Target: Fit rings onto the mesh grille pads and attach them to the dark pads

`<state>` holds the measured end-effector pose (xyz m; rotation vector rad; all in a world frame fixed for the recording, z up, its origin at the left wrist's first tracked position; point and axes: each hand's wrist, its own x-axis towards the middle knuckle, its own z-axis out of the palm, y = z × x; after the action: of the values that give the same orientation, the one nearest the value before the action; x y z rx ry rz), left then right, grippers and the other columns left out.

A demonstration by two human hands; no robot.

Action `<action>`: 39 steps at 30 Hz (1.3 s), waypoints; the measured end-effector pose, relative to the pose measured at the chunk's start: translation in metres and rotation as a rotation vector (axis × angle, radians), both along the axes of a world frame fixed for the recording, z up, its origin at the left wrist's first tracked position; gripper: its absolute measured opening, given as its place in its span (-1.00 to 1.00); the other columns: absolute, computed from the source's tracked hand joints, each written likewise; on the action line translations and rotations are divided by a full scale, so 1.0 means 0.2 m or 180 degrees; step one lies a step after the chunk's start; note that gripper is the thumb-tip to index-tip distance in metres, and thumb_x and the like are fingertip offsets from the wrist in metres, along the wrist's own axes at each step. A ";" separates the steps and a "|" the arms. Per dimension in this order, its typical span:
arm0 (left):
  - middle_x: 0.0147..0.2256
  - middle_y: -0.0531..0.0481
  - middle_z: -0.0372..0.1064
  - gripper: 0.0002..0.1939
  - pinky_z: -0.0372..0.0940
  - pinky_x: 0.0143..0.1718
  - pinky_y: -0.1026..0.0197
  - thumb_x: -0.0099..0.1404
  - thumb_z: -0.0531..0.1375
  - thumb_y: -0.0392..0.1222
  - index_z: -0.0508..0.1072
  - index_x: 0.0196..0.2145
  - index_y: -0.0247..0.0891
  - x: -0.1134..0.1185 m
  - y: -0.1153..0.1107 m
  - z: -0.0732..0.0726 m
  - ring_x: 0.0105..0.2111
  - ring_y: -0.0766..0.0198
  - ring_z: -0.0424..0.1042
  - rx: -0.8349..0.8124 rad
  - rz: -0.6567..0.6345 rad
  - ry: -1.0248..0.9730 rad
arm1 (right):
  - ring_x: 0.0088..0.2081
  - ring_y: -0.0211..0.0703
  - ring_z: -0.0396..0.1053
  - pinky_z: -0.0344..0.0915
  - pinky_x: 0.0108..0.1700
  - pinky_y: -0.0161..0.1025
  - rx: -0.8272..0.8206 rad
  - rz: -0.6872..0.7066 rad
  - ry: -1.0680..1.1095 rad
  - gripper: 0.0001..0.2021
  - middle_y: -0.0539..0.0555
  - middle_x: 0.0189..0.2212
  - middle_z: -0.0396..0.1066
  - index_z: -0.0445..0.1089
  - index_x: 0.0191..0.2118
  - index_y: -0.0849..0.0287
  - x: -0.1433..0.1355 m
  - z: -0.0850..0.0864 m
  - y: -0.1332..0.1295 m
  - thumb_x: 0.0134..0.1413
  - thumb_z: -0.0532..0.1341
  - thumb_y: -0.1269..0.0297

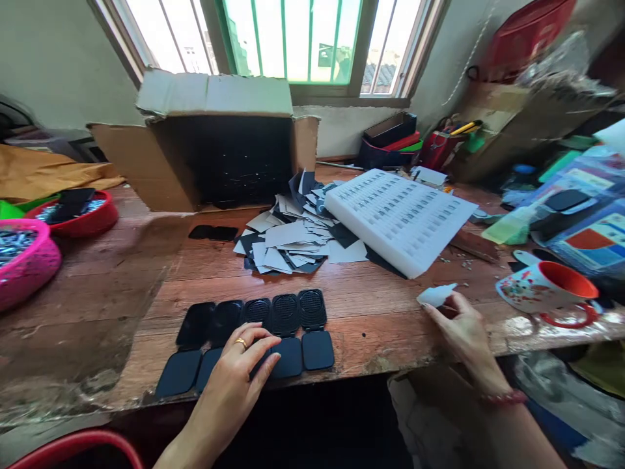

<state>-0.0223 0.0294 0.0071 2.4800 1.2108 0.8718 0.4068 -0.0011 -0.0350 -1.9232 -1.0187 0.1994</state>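
A row of opened black square hinged cases (288, 357) lies near the table's front edge, with ridged round patterns inside some of the upper halves. My left hand (241, 371), a ring on one finger, rests over the middle of the row with its fingers loosely apart and hides part of those cases. Off to the right, my right hand (461, 329) pinches a small white piece of paper or cloth (437, 296) between thumb and fingers, close to the tabletop. A red beaded bracelet circles that wrist.
Behind the cases sits a heap of grey and black cards (288, 238). A white foam tray (400, 215) lies right of it. An open cardboard box (122, 163) stands at the back. A mug (532, 290) is at right; pink (36, 273) and red baskets (92, 221) hold metal parts at left.
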 end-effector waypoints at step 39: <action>0.05 -0.08 0.46 -0.60 -0.12 0.29 -0.42 0.31 0.25 0.02 0.48 0.08 -0.05 0.33 -0.02 -0.12 0.26 -0.19 0.14 0.0215 -0.0138 0.1086 | -0.28 -0.20 0.43 0.39 -0.16 -0.13 -0.0119 0.0594 -0.0583 -0.76 0.02 -0.29 0.46 0.43 -0.24 0.22 0.02 0.37 1.20 0.25 0.23 0.11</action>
<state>0.0433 0.0257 -0.0163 2.7801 1.2383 0.4979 0.4104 0.2387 0.0385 -1.9058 -1.3265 0.1509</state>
